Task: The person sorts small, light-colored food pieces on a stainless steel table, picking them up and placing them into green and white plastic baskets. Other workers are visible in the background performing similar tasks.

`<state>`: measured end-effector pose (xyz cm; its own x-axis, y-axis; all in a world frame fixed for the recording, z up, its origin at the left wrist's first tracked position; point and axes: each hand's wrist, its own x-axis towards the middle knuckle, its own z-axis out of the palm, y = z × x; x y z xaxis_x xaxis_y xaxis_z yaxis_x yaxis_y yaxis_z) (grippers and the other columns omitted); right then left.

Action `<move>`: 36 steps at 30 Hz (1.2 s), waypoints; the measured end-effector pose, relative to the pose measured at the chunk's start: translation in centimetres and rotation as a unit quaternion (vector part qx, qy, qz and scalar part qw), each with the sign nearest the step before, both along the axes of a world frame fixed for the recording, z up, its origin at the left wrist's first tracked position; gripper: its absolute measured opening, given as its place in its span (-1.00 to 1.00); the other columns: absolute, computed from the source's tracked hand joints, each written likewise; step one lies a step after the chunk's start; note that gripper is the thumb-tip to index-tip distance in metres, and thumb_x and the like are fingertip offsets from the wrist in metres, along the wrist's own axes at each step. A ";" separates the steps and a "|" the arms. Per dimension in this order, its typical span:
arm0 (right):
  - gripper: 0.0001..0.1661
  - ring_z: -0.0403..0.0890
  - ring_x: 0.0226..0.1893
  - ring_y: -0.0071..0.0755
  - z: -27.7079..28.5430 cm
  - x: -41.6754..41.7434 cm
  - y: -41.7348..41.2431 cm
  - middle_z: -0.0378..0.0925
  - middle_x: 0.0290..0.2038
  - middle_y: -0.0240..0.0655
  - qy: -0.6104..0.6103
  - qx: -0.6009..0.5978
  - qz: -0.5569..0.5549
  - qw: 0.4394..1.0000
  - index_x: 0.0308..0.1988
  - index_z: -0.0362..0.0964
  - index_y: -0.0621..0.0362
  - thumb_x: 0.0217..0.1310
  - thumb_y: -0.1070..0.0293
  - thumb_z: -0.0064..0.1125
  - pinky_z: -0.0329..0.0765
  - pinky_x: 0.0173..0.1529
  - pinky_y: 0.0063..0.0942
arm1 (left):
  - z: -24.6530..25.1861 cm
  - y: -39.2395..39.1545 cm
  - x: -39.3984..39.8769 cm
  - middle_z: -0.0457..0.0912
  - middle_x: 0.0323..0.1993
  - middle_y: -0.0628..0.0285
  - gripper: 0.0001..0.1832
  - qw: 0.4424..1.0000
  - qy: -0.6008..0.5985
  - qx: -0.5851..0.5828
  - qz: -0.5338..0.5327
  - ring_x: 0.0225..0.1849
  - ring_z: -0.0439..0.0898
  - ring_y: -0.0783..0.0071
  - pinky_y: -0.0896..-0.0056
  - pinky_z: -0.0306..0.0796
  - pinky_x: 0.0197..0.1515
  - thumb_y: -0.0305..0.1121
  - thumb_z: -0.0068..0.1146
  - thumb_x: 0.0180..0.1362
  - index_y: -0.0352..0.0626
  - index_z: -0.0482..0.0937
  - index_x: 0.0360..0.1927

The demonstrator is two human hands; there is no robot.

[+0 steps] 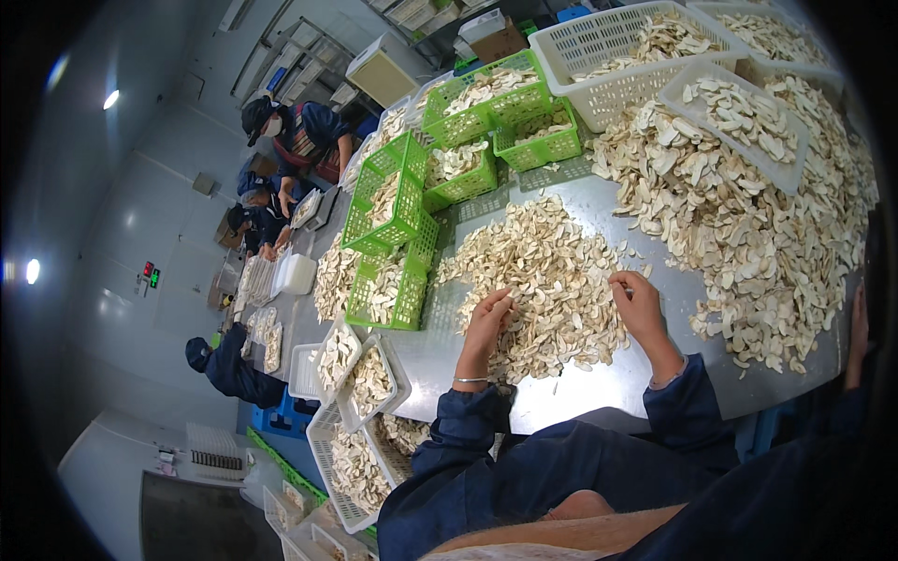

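A spread pile of dried, pale slices [561, 301], apparently mushroom, lies before me on a steel table [435, 357]. At the pile's left side is my left hand [489, 321], its fingers bent together and the tips over the slices. My right hand [637, 306] hovers at the right side, thumb and forefinger close together, the other fingers curled. A small pale bit shows at its fingers, too small to name. Whether either hand grips a slice cannot be made out.
A larger heap of slices [744, 224] covers the table's right, with a white plastic tray [791, 168] on it. Green plastic baskets [384, 298] and a white crate [589, 91] stand beyond. Filled trays [393, 357] sit at left. Several people [309, 133] work along the table.
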<state>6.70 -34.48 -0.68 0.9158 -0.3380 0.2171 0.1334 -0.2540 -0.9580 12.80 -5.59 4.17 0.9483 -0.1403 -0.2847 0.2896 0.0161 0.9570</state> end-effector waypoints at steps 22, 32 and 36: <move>-0.78 0.62 -0.42 -0.46 4.0 -2.7 2.4 0.65 -0.32 -0.30 0.016 0.011 0.191 0.981 -0.16 0.59 0.17 0.20 0.34 0.22 0.55 -0.29 -0.50 | -0.2 -7.0 -5.6 0.54 -0.47 0.51 -0.75 0.985 -0.036 0.038 -0.163 -0.54 0.33 0.80 0.70 0.18 -0.47 -0.27 0.13 0.32 -0.20 0.63 -0.06; -0.80 0.64 -0.41 -0.34 3.8 -2.4 3.0 0.63 -0.31 -0.25 -0.035 -0.012 0.140 0.989 -0.18 0.58 0.20 0.20 0.36 0.21 0.55 -0.31 -0.45 | -0.3 -6.0 -6.2 0.55 -0.44 0.51 -0.74 0.990 -0.015 0.062 -0.126 -0.53 0.35 0.78 0.73 0.20 -0.46 -0.29 0.13 0.30 -0.17 0.60 -0.01; -0.77 0.66 -0.38 -0.28 2.3 -2.5 2.6 0.63 -0.30 -0.22 -0.038 0.016 0.160 0.986 -0.18 0.58 0.16 0.20 0.29 0.23 0.56 -0.25 -0.41 | -0.8 -6.9 -6.5 0.60 -0.36 0.44 -0.72 0.991 -0.011 0.033 -0.128 -0.52 0.39 0.79 0.72 0.19 -0.52 -0.32 0.16 0.28 -0.15 0.57 0.02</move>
